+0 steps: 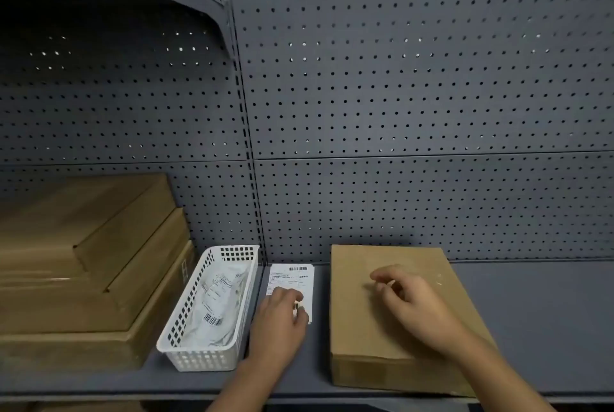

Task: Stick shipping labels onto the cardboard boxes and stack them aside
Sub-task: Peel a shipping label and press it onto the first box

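Looking down, I see the left hand (282, 315) pinching the near end of the label (292, 278), which lies flat on the shelf (548, 312) between the basket (186, 322) and the box (365, 328). At 3 o'clock from the label, the right hand (415, 302) is over the box, fingers loosely curled and holding nothing I can see. 1 stack (83, 262) sits at 9 o'clock. Bare shelf opens beyond the box's right edge, and the pegboard (432, 96) closes 12 o'clock.

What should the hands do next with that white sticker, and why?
Probably the left hand should lift the shipping label its fingers seem to pinch and carry it right to the cardboard box. The box's top shows no label yet, and the right hand is over it, holding nothing.
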Available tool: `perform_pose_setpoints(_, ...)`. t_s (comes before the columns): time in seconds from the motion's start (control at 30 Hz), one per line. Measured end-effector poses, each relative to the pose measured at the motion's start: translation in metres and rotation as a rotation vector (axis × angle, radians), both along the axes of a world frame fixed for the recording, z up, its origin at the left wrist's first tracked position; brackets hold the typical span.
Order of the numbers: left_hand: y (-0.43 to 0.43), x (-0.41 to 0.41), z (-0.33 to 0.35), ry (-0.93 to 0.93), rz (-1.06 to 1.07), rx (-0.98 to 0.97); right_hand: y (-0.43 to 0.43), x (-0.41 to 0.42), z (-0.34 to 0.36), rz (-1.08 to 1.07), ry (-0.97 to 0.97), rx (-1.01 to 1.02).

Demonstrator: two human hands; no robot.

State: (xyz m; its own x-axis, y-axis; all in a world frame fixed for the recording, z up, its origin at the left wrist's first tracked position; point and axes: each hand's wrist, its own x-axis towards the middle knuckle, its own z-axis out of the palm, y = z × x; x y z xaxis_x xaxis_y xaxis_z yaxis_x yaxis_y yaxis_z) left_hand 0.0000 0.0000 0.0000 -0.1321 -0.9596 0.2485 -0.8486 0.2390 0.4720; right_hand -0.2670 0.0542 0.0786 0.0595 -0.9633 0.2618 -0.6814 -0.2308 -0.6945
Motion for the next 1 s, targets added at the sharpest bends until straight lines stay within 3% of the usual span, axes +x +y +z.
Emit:
perform_pose_setpoints(0.27, -0.011, -0.002, -0.015, -0.228, 0.022, 0.007, 0.005, 0.002, -0.006, -0.085, 0.459, -0.034)
perform_pose_setpoints(0.4, -0.015, 0.003, -0.018, -0.16, 0.002, 0.049, 0.005, 0.012, -0.013, -0.141, 0.652, -0.035)
perform_pose_setpoints(0.7, -0.016, 0.008, -0.007, 0.023, 0.021, 0.014, 0.004, 0.012, -0.014, -0.159, 0.701, -0.026)
perform_pose_setpoints(0.9, -0.004, 0.007, 0.001, -0.066, 0.051, 0.092, 0.007, 0.013, -0.008, -0.147, 0.698, -0.006)
perform_pose_setpoints(1.0, -0.002, 0.008, -0.001, -0.007, 0.071, 0.083, 0.006, 0.012, -0.009, -0.146, 0.686, -0.008)
